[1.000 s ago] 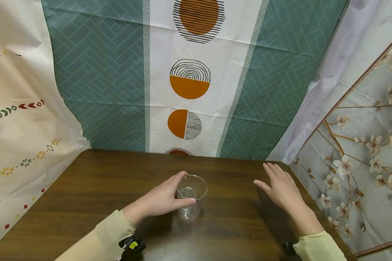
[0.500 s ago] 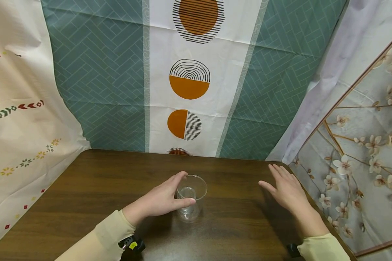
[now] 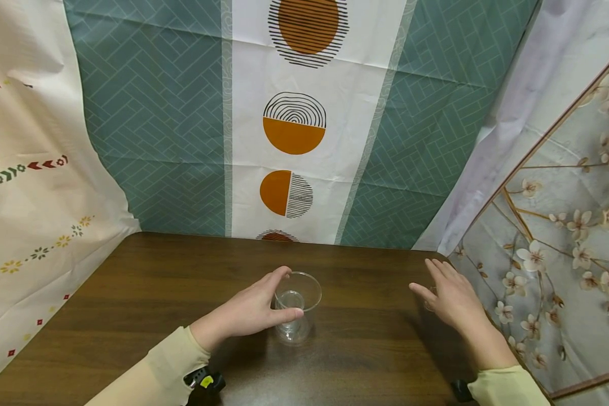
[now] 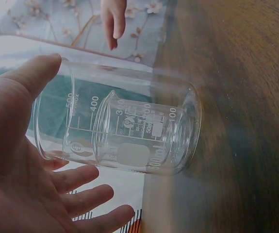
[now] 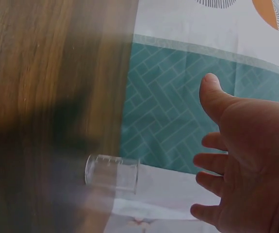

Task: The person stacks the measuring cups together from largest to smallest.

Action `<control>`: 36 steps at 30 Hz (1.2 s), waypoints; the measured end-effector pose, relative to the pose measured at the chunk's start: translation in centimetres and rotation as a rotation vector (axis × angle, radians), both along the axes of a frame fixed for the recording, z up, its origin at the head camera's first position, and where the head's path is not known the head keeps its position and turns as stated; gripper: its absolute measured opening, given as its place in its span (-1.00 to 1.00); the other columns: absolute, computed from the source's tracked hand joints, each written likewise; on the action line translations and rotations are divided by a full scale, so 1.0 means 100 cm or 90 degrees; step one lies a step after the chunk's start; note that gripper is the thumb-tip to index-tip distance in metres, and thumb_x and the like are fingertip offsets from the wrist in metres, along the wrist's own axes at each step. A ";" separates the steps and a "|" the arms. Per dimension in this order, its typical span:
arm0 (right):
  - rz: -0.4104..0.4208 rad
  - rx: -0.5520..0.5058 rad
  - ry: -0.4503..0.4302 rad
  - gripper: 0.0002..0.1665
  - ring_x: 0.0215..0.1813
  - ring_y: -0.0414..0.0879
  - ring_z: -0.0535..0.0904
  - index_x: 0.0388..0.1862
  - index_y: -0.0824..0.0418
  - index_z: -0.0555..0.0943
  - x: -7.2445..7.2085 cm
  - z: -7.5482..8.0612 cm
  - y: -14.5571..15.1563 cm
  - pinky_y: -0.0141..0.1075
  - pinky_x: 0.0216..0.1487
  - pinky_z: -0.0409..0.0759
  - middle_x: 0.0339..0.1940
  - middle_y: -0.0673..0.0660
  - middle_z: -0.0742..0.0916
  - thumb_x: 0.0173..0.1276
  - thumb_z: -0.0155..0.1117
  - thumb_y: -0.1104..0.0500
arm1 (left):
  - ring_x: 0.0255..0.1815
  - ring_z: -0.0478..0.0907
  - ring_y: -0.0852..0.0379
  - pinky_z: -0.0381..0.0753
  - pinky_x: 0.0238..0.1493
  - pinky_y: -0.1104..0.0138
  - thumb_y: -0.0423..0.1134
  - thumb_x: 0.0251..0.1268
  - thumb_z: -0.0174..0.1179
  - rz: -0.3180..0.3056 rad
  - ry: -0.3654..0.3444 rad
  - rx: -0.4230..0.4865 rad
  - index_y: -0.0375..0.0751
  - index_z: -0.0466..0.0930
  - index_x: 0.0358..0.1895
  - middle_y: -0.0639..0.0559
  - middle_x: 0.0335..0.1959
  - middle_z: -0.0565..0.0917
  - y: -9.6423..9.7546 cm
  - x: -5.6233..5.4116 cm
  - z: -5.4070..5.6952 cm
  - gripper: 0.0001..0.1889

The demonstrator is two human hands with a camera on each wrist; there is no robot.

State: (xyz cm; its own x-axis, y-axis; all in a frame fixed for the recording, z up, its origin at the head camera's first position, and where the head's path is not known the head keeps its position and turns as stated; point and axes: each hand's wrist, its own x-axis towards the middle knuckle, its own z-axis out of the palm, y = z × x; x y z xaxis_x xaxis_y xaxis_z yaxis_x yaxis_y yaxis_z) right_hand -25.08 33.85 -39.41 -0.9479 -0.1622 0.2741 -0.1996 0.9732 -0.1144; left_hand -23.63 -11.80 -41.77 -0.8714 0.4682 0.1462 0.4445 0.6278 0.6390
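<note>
My left hand [image 3: 248, 307] holds a large clear glass beaker [image 4: 83, 119] near its rim, thumb on one side and index finger on the other. The remaining fingers stick out past the glass. White volume marks run up the large beaker, which stands upright on the table. Inside it stands a smaller beaker [image 4: 135, 154] with a pouring lip. To the right, my right hand [image 3: 454, 299] hovers over the table, fingers extended and holding nothing. Another clear glass beaker [image 5: 112, 174] stands beyond that palm, mostly hidden behind the hand in the head view.
The brown wooden table [image 3: 182, 265] reaches back to a teal and white curtain [image 3: 304, 163]. A cream cloth [image 3: 40, 186] hangs along the left side. At the right edge hangs a floral cloth [image 3: 563, 270], close to my right hand.
My right hand has drifted right and slightly toward me, and a bit of the glass behind it now shows by the thumb. My left hand and the large beaker stay put.
</note>
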 end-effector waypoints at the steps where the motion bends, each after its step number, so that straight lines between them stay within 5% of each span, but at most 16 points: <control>1: -0.002 0.002 -0.001 0.04 0.64 0.55 0.22 0.66 0.51 0.31 0.000 0.000 0.001 0.51 0.50 0.18 0.61 0.60 0.39 0.64 0.33 -0.27 | 0.43 0.56 -0.14 0.57 0.34 -0.15 0.47 0.35 0.39 0.000 -0.001 0.000 -0.13 0.23 0.69 -0.14 0.58 0.46 0.000 0.000 0.000 0.07; 36: -0.045 -0.006 -0.053 0.08 0.56 0.65 0.27 0.65 0.57 0.27 0.002 -0.014 0.040 0.48 0.48 0.23 0.57 0.68 0.38 0.69 0.22 -0.32 | 0.44 0.55 -0.20 0.56 0.34 -0.18 0.45 0.36 0.40 -0.006 0.001 0.013 -0.15 0.25 0.67 -0.19 0.58 0.46 0.000 0.001 0.000 0.05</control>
State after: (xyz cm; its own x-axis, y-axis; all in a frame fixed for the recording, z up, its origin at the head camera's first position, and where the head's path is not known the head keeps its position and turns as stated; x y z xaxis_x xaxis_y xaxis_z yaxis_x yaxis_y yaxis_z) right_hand -24.84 37.81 -40.77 -0.9766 -0.0918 0.1945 -0.1197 0.9832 -0.1374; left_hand -23.54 -11.78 -41.77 -0.8668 0.4729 0.1580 0.4515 0.6100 0.6511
